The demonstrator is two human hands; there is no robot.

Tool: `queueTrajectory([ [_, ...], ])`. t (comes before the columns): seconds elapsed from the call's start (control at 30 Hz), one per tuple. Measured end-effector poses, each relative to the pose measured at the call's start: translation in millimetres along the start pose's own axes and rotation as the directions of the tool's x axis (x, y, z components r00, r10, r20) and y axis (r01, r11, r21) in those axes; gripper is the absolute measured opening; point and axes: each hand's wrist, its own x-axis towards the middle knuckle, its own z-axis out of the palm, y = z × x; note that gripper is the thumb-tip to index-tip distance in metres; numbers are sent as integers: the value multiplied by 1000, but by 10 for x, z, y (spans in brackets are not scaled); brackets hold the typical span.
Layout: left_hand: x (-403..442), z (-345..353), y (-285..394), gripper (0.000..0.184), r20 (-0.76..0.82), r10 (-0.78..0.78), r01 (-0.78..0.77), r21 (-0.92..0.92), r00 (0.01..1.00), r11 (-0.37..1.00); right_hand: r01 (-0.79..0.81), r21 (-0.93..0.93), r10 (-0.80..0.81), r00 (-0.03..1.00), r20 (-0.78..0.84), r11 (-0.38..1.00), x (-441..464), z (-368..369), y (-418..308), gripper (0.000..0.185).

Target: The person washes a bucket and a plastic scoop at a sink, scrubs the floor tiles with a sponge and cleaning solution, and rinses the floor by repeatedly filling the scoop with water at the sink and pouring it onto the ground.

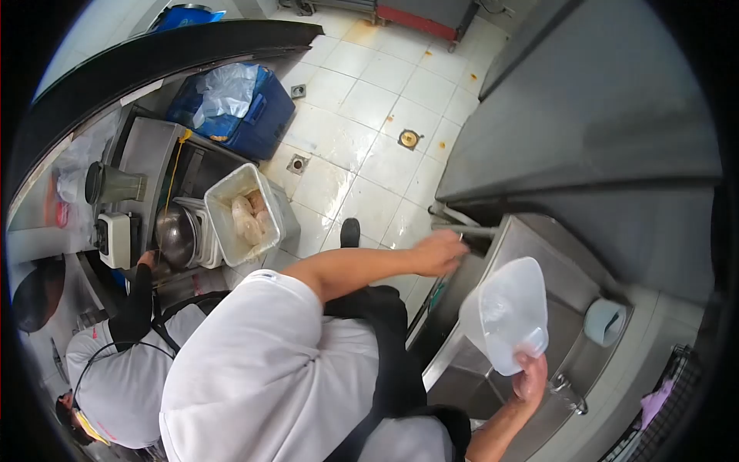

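One container (504,308) in the right hand (530,379) partly hides the sink (568,281).

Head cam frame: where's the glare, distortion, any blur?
Head view: bright reflections streak the floor tiles. Head view: fisheye bends the black edge at upper left into an arc, corners fall to black. Head view: the left hand looks slightly soft, possibly motion blur; the right hand on the translucent container reads clearly enough.
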Motion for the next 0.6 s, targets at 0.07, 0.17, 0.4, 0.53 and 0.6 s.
queueTrajectory([
  [0.07,-344,-519,-608,23,-106,-219,221,10,970,975,-40,-17,41,998,54,999,407,401,-16,50],
  [0.17,-383,-1905,-1116,14,-242,-468,448,-134,850,884,-53,-17,56,979,198,998,1030,1062,-69,46],
  [0.4,-71,-5986,51,25,-648,-443,643,96,620,759,-74,-49,84,961,263,996,2188,2381,-250,32],
  [0.53,-262,-7004,382,28,-639,-104,425,371,762,826,-71,-103,103,929,356,992,2697,3092,-531,30],
  [0.6,-452,-7441,212,29,-683,-123,546,448,720,708,-50,-160,107,923,371,986,2961,3410,-682,29],
])
